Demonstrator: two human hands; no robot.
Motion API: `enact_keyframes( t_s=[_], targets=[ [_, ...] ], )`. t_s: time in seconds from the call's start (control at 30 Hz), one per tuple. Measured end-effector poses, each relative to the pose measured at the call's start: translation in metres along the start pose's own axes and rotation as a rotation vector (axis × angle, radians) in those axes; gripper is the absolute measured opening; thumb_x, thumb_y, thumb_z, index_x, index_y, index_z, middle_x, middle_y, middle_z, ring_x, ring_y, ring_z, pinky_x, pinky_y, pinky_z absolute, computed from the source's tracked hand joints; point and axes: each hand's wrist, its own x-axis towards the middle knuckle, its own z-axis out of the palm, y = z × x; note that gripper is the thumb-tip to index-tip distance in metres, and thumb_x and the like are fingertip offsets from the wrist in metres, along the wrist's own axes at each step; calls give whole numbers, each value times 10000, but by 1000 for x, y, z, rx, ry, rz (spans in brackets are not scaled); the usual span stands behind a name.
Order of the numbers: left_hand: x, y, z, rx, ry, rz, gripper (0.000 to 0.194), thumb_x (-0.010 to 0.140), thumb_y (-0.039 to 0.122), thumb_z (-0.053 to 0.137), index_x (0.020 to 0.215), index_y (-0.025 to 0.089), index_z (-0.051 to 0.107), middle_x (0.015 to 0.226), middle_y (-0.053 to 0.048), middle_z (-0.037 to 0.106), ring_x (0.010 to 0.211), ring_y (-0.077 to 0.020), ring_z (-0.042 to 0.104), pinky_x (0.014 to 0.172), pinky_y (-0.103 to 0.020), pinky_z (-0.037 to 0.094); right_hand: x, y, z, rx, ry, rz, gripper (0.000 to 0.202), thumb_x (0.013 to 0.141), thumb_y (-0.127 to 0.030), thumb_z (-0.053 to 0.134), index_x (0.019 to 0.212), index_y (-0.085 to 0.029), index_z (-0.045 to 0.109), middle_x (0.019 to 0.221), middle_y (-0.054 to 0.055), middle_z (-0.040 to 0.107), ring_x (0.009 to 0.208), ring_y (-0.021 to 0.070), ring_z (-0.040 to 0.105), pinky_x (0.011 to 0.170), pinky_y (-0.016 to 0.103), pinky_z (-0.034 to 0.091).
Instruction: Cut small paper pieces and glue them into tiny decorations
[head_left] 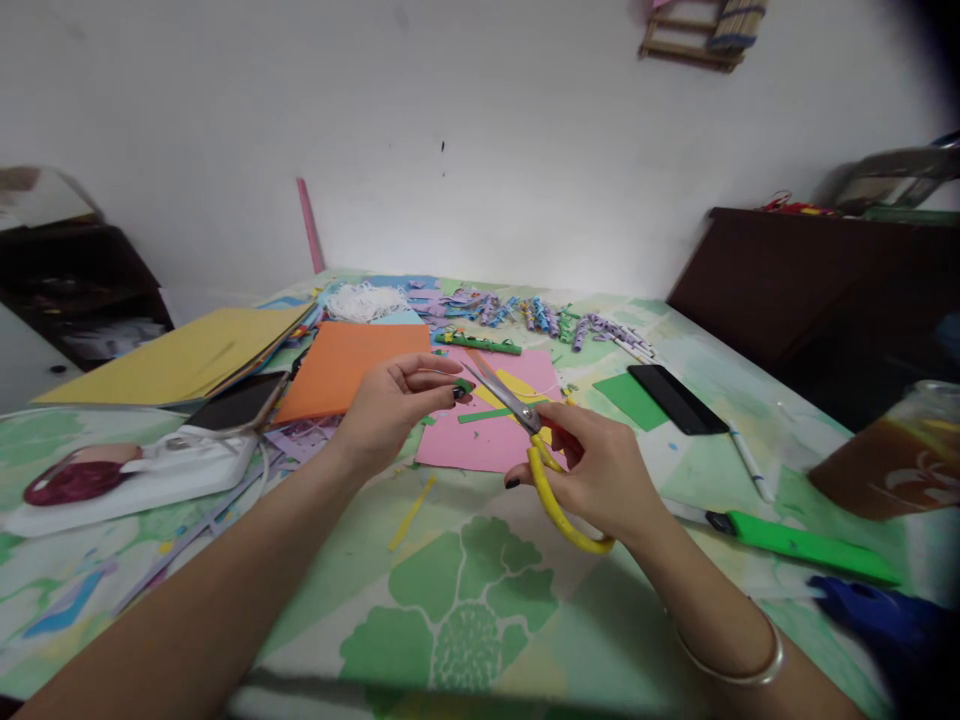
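Note:
My right hand grips a pair of yellow-handled scissors, its blades parted and pointing up and left. Between the thumb and fingers of my left hand is a small green paper piece, close to the blade tips. Beneath both hands lies a pink paper sheet with yellow scraps and a green paper strip on it. Just behind the sheet rests a green paper roll with small decorations along its top. A thin yellow strip is on the tablecloth nearer me.
Orange sheets and a yellow stack lie left, near a white power strip. Curled paper pieces line the back. To the right are a black phone, a green cutter, a blue object and a brown-filled jar.

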Motion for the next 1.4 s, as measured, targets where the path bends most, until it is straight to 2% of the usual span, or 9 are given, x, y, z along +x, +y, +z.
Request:
enact_keyframes(
  t_s=[0.17,0.53,0.87,1.1,1.4],
  targets=[
    [-2,1,1,-45,-30,-24,251,611,114,782,844,141,692,688,-31,747,658,-144,700,654,-228,516,-1,-3,2,-90,-11,-45,357,692,-419,722,971,-202,681,764,20,640,624,160,555,582,277,362],
    [-3,4,6,-169,-38,-137,298,576,113,800,841,117,663,668,-58,745,642,-152,700,653,-235,519,-2,-3,4,-87,0,-58,353,714,-438,705,960,-186,688,800,40,669,618,161,558,589,278,381],
    [-4,3,7,-158,-37,-148,296,568,93,792,831,119,660,660,-46,739,647,-147,698,653,-227,520,-2,-2,5,-56,-15,-56,393,708,-482,726,962,-184,700,811,45,681,626,162,565,583,276,393],
    [-4,3,5,-133,-50,-148,287,594,99,787,856,121,671,681,-46,742,659,-141,695,655,-221,518,-3,-1,4,-62,-4,-69,377,682,-450,756,948,-189,702,791,45,682,651,167,583,591,271,394],
    [-3,5,2,-57,-53,-136,282,601,108,786,866,129,692,710,-72,750,672,-181,699,681,-286,526,-2,-1,1,-70,-36,-71,357,688,-414,743,967,-194,710,765,40,678,636,165,573,586,271,399]
  ],
)
